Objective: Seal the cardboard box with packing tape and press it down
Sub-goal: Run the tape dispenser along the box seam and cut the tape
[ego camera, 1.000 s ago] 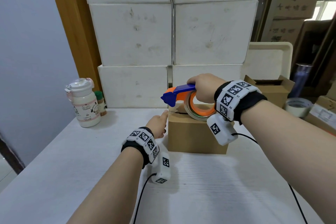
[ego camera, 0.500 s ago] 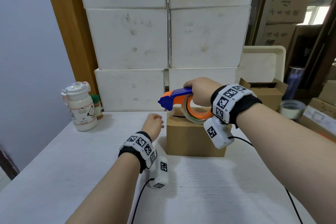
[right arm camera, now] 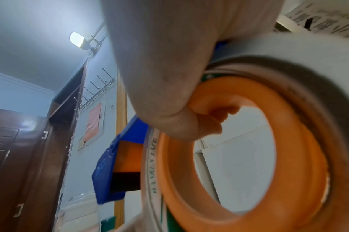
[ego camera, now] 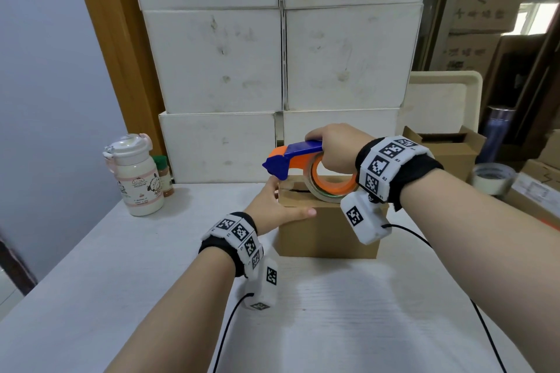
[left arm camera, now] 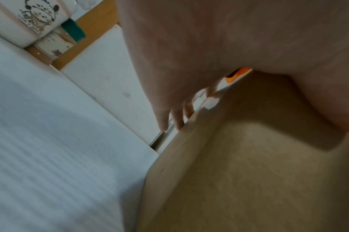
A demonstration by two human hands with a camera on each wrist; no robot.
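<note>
Nearest to me, two bare forearms reach forward over a white table (ego camera: 91, 297) with a faint woodgrain; each wrist wears a black band with white tags printed in black squares, and a thin black cable trails back from each.

My left hand (ego camera: 277, 206) rests against the near left top corner of a small brown cardboard box (ego camera: 327, 233), which stands in the middle of the table. Its thumb lies along the near top edge and its fingers (left arm camera: 176, 119) run straight along the left side, so the hand is flat and grips nothing.

My right hand (ego camera: 336, 148) is curled through the ring of an orange and blue tape dispenser (ego camera: 291, 159), holding it firmly. The roll of tape (ego camera: 327, 188) sits on the box top, with the blue nose pointing left, just above my left fingertips. In the right wrist view the fingers (right arm camera: 207, 122) wrap inside the orange ring.

To the left, near the back edge of the table, a white bottle (ego camera: 136, 175) with a cartoon label stands beside a small jar with a green cap (ego camera: 163, 171).

Behind the table, white boxes (ego camera: 281, 54) are stacked like a wall. A wooden door frame (ego camera: 115, 39) and a pale blue wall (ego camera: 39, 70) stand at left. At right I see an open brown carton (ego camera: 445, 151), a spare roll of tape (ego camera: 492, 177), a cream tray (ego camera: 445, 94) on edge and more brown cartons.
</note>
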